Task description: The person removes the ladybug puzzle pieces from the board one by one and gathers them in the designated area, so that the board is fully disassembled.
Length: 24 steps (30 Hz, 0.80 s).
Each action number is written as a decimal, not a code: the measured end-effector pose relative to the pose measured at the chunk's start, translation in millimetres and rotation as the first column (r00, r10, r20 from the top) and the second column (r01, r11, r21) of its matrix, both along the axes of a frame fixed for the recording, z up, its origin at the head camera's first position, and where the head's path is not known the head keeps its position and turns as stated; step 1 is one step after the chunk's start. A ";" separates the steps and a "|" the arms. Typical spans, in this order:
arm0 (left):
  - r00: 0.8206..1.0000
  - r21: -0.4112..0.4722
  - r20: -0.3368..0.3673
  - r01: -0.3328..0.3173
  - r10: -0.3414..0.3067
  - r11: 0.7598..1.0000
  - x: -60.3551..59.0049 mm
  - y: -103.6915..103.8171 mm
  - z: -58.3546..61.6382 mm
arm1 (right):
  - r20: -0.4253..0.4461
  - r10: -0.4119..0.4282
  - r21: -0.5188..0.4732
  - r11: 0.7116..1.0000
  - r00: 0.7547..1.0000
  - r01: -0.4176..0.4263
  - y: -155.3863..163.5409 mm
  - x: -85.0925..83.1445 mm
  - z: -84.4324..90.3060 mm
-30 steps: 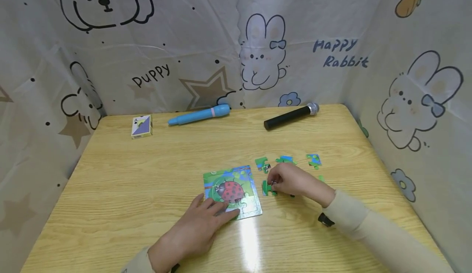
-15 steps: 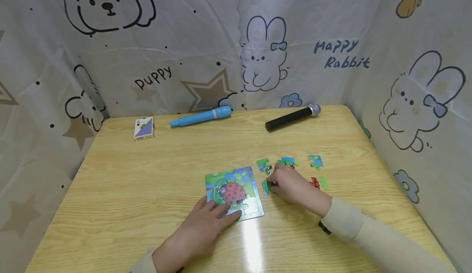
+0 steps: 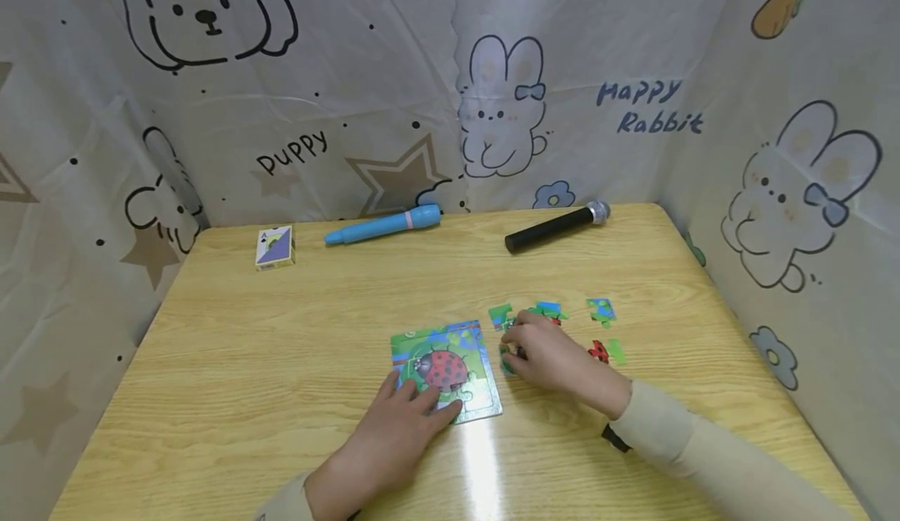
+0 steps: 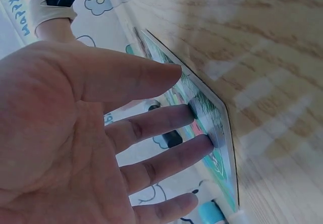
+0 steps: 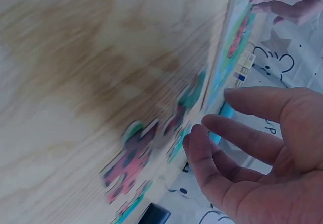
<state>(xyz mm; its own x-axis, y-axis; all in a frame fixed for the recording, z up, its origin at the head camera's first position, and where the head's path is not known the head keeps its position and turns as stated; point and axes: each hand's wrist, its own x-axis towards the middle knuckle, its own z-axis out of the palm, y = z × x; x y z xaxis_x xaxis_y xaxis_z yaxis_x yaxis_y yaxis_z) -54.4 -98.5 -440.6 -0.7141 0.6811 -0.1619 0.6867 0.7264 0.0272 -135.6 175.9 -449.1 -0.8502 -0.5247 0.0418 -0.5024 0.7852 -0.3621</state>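
A square ladybug puzzle board lies on the wooden table, with a pale unfilled area at its lower right. My left hand rests its outstretched fingertips on the board's lower left part. Just right of the board, my right hand is bent low over a green puzzle piece, partly hidden by the fingers. In the right wrist view, the thumb stands apart from the loosely bent fingers, with no piece between them. A red spotted puzzle piece lies flat on the table nearby.
More loose pieces lie around the right hand: a blue-green piece, a red and green piece and others partly covered. Along the back are a card box, a blue pen-shaped object and a black microphone. Printed curtains surround the table.
My right hand stays over the green piece, its fingers shifting slightly to the left and covering more of it. My left hand keeps resting on the board.
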 end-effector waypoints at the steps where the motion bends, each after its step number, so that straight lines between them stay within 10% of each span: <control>1: 1.000 -0.001 -0.002 0.001 -0.001 1.000 0.1 0.0 0.3 | 0.002 0.005 -0.007 1.000 1.000 -0.005 -2.1 0.6 1.0; 13: 0.999 0.041 -0.018 0.037 -0.036 0.998 -0.4 -4.6 -3.0 | 0.116 0.201 -0.004 0.979 0.973 -0.202 -29.3 8.8 10.0; 24: 0.998 0.087 0.059 0.005 -0.010 0.996 -4.2 -8.7 -4.0 | 0.282 0.107 0.141 0.978 0.953 -0.151 -54.1 16.9 16.4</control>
